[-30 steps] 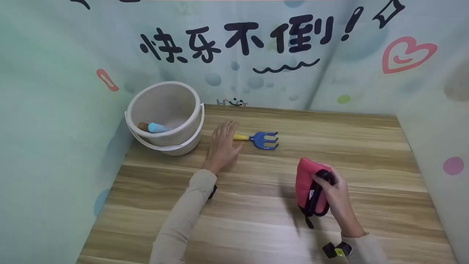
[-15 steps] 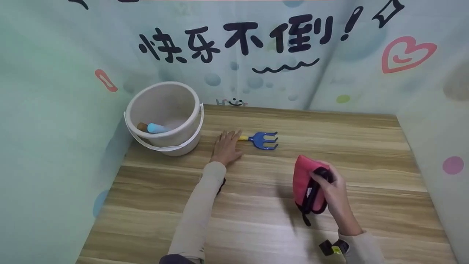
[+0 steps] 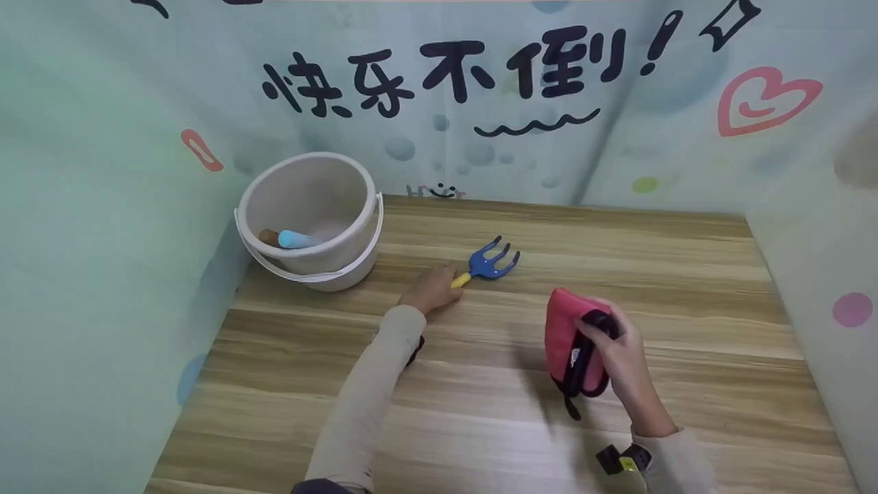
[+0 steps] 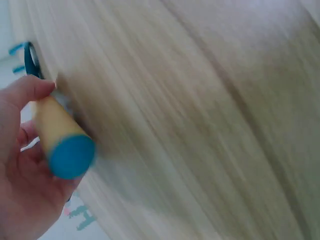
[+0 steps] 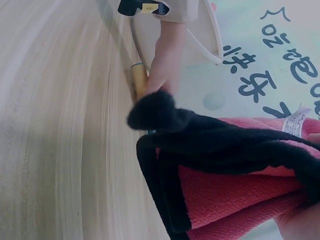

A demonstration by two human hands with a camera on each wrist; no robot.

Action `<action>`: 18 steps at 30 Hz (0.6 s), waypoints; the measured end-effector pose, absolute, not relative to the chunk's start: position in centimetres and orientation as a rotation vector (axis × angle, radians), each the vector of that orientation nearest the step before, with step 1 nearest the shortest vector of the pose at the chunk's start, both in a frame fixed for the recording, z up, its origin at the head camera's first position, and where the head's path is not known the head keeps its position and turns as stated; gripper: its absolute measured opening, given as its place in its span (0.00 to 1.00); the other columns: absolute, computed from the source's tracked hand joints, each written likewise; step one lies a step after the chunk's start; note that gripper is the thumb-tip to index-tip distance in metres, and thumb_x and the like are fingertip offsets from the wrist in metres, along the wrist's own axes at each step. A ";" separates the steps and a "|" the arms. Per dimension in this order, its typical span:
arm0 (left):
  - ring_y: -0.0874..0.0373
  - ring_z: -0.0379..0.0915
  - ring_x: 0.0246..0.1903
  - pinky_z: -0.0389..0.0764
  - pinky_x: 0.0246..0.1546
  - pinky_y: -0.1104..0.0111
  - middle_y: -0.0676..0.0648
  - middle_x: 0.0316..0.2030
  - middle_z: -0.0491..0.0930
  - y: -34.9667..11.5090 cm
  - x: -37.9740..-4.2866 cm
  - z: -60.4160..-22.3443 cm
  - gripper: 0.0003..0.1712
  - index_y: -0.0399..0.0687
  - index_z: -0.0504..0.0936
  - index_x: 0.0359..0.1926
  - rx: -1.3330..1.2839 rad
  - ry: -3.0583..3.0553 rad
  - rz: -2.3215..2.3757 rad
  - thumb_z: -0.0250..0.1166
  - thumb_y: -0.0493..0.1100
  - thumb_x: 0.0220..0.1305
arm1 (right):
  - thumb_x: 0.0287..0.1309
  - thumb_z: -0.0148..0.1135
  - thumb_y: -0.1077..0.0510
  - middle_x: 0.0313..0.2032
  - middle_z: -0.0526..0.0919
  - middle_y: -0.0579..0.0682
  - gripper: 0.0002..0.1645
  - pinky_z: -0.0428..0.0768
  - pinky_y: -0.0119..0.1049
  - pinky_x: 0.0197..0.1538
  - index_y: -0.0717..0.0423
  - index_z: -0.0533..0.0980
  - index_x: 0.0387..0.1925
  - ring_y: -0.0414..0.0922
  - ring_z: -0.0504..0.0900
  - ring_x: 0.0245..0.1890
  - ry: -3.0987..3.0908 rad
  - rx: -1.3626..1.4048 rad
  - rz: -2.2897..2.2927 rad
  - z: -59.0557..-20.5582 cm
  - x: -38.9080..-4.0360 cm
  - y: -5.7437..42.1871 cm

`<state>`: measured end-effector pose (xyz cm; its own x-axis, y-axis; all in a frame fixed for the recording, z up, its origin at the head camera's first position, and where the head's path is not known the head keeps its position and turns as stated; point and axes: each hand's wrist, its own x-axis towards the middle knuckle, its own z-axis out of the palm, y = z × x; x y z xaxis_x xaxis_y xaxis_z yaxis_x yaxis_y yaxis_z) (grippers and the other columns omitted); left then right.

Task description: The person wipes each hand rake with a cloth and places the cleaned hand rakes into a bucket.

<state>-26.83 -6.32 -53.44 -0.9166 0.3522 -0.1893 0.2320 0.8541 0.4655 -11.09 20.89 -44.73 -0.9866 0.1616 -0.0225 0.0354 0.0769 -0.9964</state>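
Left hand [image 3: 431, 288]: grip curled round handle [image 4: 56, 122] of blue-headed rake [image 3: 484, 266], right of bucket [image 3: 351, 248]; long axis runs near left to far right (if rake touches worktop [image 3: 473, 425], cannot tell). Left hand is nearer to bucket; right hand [image 3: 624, 353] holds red pouch [image 3: 564, 336].

Bucket [image 3: 309, 192] left, fork [image 3: 485, 266] between, pouch [image 3: 564, 329] right

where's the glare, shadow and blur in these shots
Head view: pale glare on the near middle of the table, and a soft shadow falling left of the pink cloth item; left wrist view: the fork looks blurred, notably at its blue handle end; right wrist view: the black tab looks soft.
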 end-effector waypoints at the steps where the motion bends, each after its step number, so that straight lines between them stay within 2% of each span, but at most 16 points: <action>1: 0.57 0.67 0.36 0.71 0.40 0.66 0.45 0.41 0.75 -6.3 -26.8 -53.4 0.23 0.40 0.70 0.55 0.431 2.719 0.698 0.59 0.43 0.60 | 0.52 0.64 0.67 0.38 0.81 0.37 0.20 0.73 0.28 0.46 0.61 0.74 0.49 0.37 0.77 0.41 -2.253 -0.203 2.050 -44.6 -11.1 20.9; 4: 0.58 0.67 0.36 0.70 0.41 0.67 0.45 0.44 0.74 -6.1 -26.6 -53.0 0.32 0.38 0.61 0.64 0.368 2.619 0.855 0.58 0.44 0.60 | 0.53 0.64 0.65 0.39 0.80 0.34 0.22 0.73 0.29 0.47 0.61 0.73 0.51 0.36 0.77 0.42 -2.314 -0.194 2.005 -44.3 -11.2 20.9; 7: 0.58 0.68 0.35 0.71 0.39 0.69 0.45 0.43 0.74 -5.7 -26.3 -52.4 0.32 0.40 0.58 0.64 0.335 2.565 1.003 0.57 0.43 0.61 | 0.54 0.65 0.63 0.39 0.80 0.34 0.23 0.74 0.28 0.47 0.59 0.72 0.52 0.36 0.77 0.43 -2.365 -0.201 1.953 -44.0 -11.4 20.9; 10: 0.59 0.67 0.31 0.70 0.32 0.71 0.47 0.37 0.73 -5.1 -25.7 -51.6 0.23 0.47 0.63 0.58 0.318 2.547 1.148 0.56 0.45 0.63 | 0.53 0.67 0.59 0.40 0.79 0.34 0.24 0.74 0.28 0.47 0.57 0.73 0.52 0.36 0.77 0.44 -2.383 -0.219 1.905 -43.7 -11.6 21.0; 13: 0.62 0.66 0.26 0.68 0.25 0.73 0.50 0.31 0.72 -4.4 -24.7 -50.5 0.17 0.50 0.69 0.53 0.346 2.553 1.280 0.55 0.49 0.66 | 0.51 0.68 0.57 0.39 0.79 0.33 0.23 0.75 0.27 0.46 0.56 0.74 0.51 0.35 0.78 0.43 -2.379 -0.232 1.853 -43.6 -11.8 20.8; 18: 0.64 0.62 0.21 0.65 0.20 0.74 0.53 0.24 0.69 -3.4 -22.6 -48.9 0.18 0.50 0.74 0.44 0.478 2.589 1.393 0.50 0.58 0.68 | 0.50 0.68 0.65 0.37 0.79 0.31 0.21 0.77 0.26 0.43 0.58 0.77 0.48 0.33 0.79 0.39 -2.335 -0.148 1.735 -43.8 -12.1 20.1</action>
